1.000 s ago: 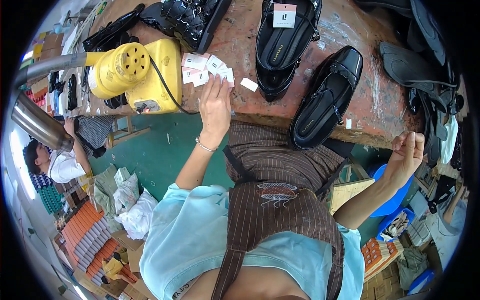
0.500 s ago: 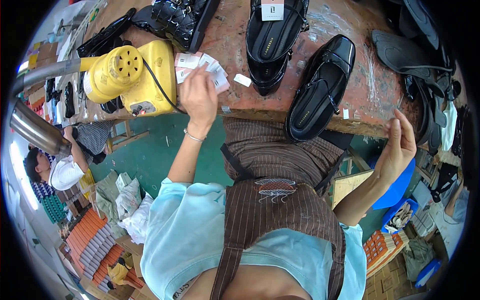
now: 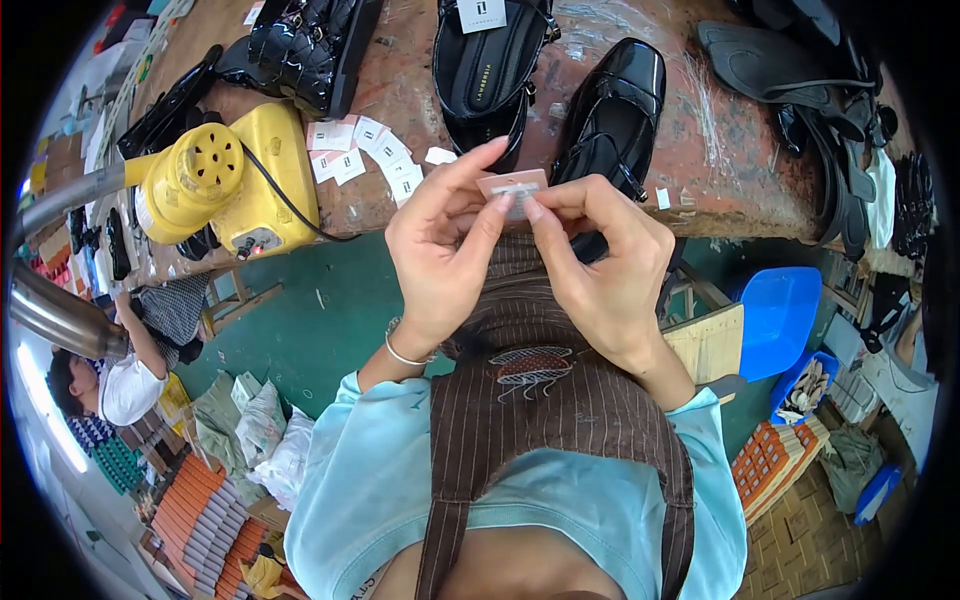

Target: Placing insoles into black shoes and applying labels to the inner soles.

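Observation:
Over the table's near edge, a small pink tag (image 3: 514, 182) is pinched between both hands. Thumb and fingers of my left hand (image 3: 440, 245) close on its left side, while my right hand (image 3: 605, 260) grips the right side. Just beyond the hands lies a black patent strap shoe (image 3: 612, 105), partly covered by my right hand. Left of it sits another black shoe (image 3: 487, 75) with a white square tag (image 3: 482, 14) on it. Several pink and white tags (image 3: 345, 165) are fanned out on the table left of my left hand.
A yellow machine (image 3: 275, 165) with a black cord stands at the table's left. Quilted black shoes (image 3: 310, 50) lie behind it. Black soles and straps (image 3: 775, 65) pile up at right. A blue bin (image 3: 780, 320) is below the table. Another person (image 3: 120, 380) sits at far left.
My left hand has moved right from the fanned tags. My right hand has come left from the table's right edge. Both now hold a pink tag, and the near shoe no longer overhangs the edge.

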`<state>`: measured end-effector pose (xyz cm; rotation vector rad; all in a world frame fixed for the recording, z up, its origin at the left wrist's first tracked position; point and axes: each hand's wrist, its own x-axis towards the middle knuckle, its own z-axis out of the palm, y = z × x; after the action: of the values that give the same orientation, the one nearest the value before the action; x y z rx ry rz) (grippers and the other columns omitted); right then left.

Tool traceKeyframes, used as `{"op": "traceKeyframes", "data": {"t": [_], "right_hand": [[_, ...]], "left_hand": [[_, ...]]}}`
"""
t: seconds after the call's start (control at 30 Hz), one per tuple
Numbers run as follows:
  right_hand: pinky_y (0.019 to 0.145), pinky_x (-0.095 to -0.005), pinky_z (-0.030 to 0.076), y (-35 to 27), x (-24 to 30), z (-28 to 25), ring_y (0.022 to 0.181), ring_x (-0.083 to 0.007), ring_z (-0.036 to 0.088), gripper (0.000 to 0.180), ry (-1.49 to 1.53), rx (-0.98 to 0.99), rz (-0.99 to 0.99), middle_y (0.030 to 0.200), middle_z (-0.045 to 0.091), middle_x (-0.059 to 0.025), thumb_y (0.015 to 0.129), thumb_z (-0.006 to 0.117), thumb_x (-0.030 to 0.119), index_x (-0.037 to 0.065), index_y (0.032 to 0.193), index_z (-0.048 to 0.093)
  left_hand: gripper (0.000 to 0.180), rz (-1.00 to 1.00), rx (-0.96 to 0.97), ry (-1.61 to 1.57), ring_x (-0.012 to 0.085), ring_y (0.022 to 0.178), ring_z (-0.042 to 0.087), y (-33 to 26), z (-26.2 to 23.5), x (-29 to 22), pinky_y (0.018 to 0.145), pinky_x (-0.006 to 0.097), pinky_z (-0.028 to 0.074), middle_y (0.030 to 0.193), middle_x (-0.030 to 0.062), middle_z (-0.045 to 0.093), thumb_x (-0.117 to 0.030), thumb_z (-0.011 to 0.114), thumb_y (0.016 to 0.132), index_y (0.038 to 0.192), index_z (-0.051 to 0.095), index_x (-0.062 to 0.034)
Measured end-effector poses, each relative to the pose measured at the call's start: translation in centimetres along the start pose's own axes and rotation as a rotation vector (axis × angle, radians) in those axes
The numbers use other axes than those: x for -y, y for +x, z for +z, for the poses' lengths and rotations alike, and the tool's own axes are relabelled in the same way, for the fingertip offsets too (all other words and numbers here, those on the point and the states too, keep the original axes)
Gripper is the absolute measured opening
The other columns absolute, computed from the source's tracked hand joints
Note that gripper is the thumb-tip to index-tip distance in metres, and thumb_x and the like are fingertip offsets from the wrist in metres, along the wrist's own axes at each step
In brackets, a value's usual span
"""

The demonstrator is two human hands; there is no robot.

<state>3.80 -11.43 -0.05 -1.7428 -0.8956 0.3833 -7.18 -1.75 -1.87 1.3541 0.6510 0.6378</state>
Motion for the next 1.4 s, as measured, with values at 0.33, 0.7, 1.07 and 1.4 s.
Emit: {"op": "traceKeyframes", "data": {"t": [0.33, 0.7, 1.07, 1.4], "right_hand": [[0.055, -0.0278, 0.052, 0.0, -1.0, -0.4, 0.061, -0.0192, 0.066, 0.009, -0.01, -0.031, 0.002, 0.069, 0.065, -0.0094, 0.08, 0.072, -0.001, -0.001, 0.082, 0.064], [0.081, -0.0241, 0.055, -0.3, -2.9, -3.1, 0.086, -0.0131, 0.07, 0.02, 0.521, 0.149, 0.346, 0.095, 0.074, -0.0121, 0.086, 0.069, -0.007, -0.007, 0.106, 0.067], [0.087, -0.0295, 0.052, -2.0, -6.5, -10.7, 0.093, -0.0179, 0.069, 0.014, 0.434, -0.431, 0.129, 0.094, 0.073, -0.0141, 0.094, 0.065, 0.005, -0.003, 0.105, 0.065], [0.066, -0.0377, 0.046, 0.4, -8.0, -2.6, 0.062, -0.0238, 0.062, 0.006, -0.195, -0.214, 0.185, 0.067, 0.067, -0.0073, 0.081, 0.072, 0.011, 0.009, 0.078, 0.067]], "left_hand": [[0.022, 0.177, -0.108, 0.22, 0.0141, 0.086, 0.071, -0.2, 0.9, 0.4, 0.076, 0.026, 0.058, 0.093, 0.0111, 0.073, 0.008, 0.071, 0.085, 0.105, 0.063, 0.0052], [0.028, 0.48, 0.013, 0.501, 0.0239, 0.095, 0.071, 0.2, 1.7, 0.9, 0.076, 0.03, 0.058, 0.088, 0.0089, 0.067, 0.016, 0.069, 0.072, 0.09, 0.075, -0.0032], [0.036, 0.458, 0.232, 0.927, 0.0327, 0.096, 0.063, 5.0, 4.9, 3.4, 0.078, 0.04, 0.053, 0.115, 0.0149, 0.058, -0.032, 0.072, 0.087, 0.117, 0.07, -0.0127], [0.008, 0.202, 0.194, 0.841, 0.022, 0.067, 0.062, 6.3, 4.7, 5.5, 0.066, 0.032, 0.051, 0.106, 0.0149, 0.065, 0.0, 0.071, 0.073, 0.079, 0.068, 0.0013]]}}
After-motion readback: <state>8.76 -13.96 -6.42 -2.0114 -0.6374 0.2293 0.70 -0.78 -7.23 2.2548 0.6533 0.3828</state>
